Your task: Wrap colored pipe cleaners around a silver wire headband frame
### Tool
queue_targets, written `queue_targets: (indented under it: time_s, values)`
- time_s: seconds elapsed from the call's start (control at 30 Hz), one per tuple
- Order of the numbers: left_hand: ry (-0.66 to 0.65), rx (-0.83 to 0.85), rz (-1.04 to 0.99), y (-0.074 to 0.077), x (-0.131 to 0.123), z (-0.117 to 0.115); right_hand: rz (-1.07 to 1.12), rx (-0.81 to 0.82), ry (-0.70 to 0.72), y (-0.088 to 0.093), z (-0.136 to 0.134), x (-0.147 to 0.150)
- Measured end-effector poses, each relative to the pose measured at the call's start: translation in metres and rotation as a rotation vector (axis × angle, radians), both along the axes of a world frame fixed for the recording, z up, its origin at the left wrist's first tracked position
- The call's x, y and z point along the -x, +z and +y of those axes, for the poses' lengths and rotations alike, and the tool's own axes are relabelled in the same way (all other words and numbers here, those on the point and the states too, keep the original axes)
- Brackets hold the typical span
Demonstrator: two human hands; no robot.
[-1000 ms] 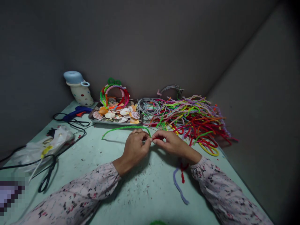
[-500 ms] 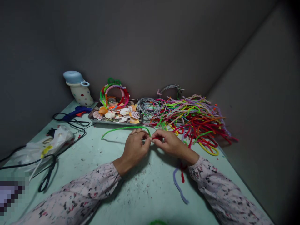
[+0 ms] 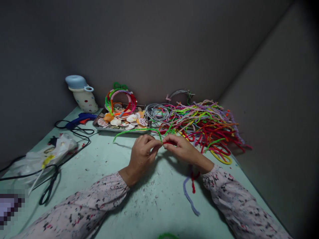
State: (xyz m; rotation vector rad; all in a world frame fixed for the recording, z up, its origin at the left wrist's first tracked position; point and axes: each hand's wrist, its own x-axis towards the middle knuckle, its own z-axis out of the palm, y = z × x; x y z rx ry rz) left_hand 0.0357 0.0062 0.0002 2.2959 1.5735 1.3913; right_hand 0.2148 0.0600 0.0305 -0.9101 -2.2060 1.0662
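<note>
My left hand (image 3: 143, 152) and my right hand (image 3: 180, 148) meet over the middle of the table, fingertips pinched together. A long green pipe cleaner (image 3: 136, 130) arches leftward from the pinch, its free end near the table. My left thumb and forefinger are closed at its right end. Between my right thumb and forefinger shows a red fuzzy piece (image 3: 170, 143), like a pipe cleaner. A thin grey wire shows faintly behind my left fingers; its course is mostly hidden. Below my right wrist lie a lilac pipe cleaner (image 3: 188, 196) and a red one (image 3: 193, 186).
Behind my hands stands a metal tray (image 3: 119, 131) of shells with colourful wrapped hoops (image 3: 132, 99). Coiled wire (image 3: 157, 113) and heaped pipe cleaners (image 3: 206, 122) are at right. At left are a bottle (image 3: 86, 99), a blue glue gun (image 3: 79, 120), black cable (image 3: 74, 157) and plastic bag (image 3: 62, 147).
My left hand has turned slightly, its fingers closing nearer my right fingertips. The green pipe cleaner's arch has shifted right and up. The view has moved slightly.
</note>
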Motion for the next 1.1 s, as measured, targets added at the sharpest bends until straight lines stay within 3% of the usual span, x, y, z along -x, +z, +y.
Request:
queue_targets:
  time_s: [0.6, 1.1]
  values:
    - [0.008, -0.054, -0.012, -0.0019, 0.001, 0.0019, -0.018, -0.056, -0.018, -0.0008, 0.0, -0.0008]
    - [0.033, -0.003, 0.029, -0.0027, 0.0012, 0.003, -0.094, -0.242, -0.023, -0.0012, 0.0009, -0.0011]
